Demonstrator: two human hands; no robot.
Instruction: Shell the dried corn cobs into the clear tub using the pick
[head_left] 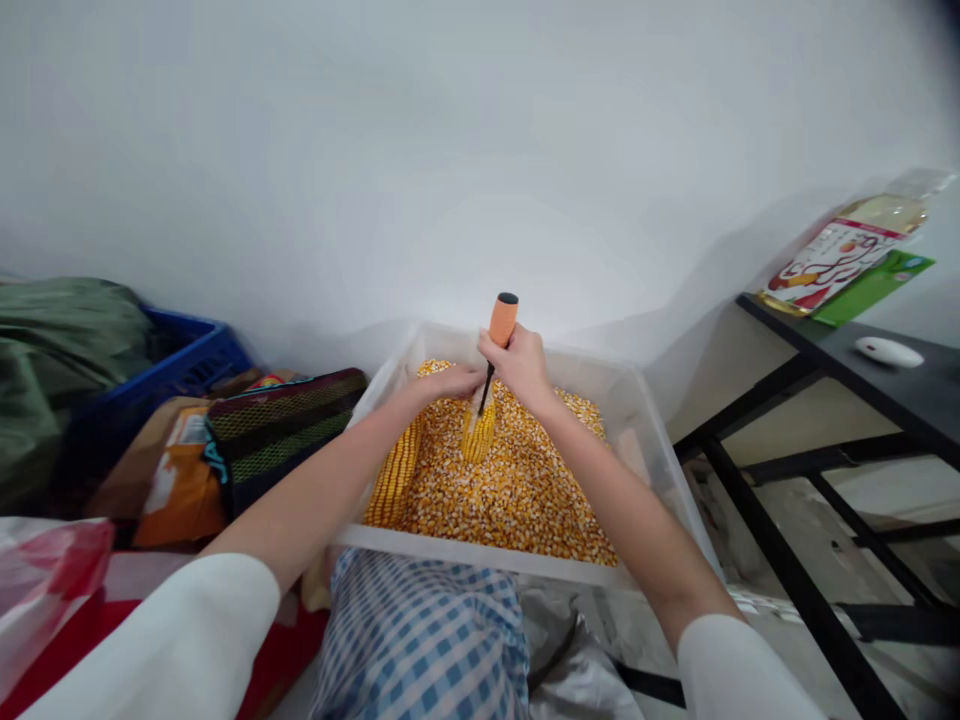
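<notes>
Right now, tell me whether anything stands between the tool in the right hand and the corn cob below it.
Nothing visible does: the right hand grips the orange-handled tool, and its dark shaft reaches down onto the corn cob. The left hand is at the cob's far end, beside the shaft.

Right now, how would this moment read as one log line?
left hand: at upper end of corn cob; right hand: gripping orange-handled tool, dark shaft at cob; translucent bin: loose kernels, second cob
</notes>
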